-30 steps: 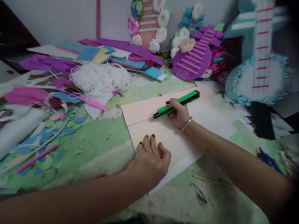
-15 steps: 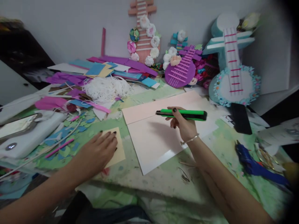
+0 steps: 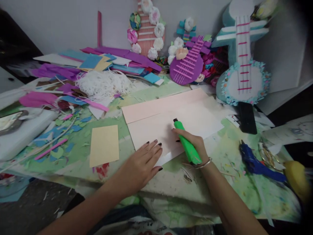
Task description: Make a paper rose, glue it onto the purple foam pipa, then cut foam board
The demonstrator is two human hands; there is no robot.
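My right hand [image 3: 195, 142] grips a green utility knife [image 3: 186, 143], its black tip pointing up and away over a large sheet of pale pink-white paper [image 3: 151, 130]. A straight cut or line runs across the sheet's upper left part, setting off a pinker strip [image 3: 144, 111]. Flat on the near left edge of the sheet rests my left hand [image 3: 144, 163], fingers stretched out and a little apart. To its left, a pale yellow square of paper [image 3: 104, 145] lies on the table with nothing on it.
A heap of white string [image 3: 102, 85] and coloured foam scraps lies at the back left. Decorated instrument models, one purple [image 3: 187, 68] and one light blue [image 3: 244, 75], stand along the wall. At right are a black phone [image 3: 247, 118] and a blue glue gun [image 3: 256, 163].
My left hand has left the yellow square and moved right onto the large sheet. My right hand has turned the knife from level to slanting. The view has shifted slightly.
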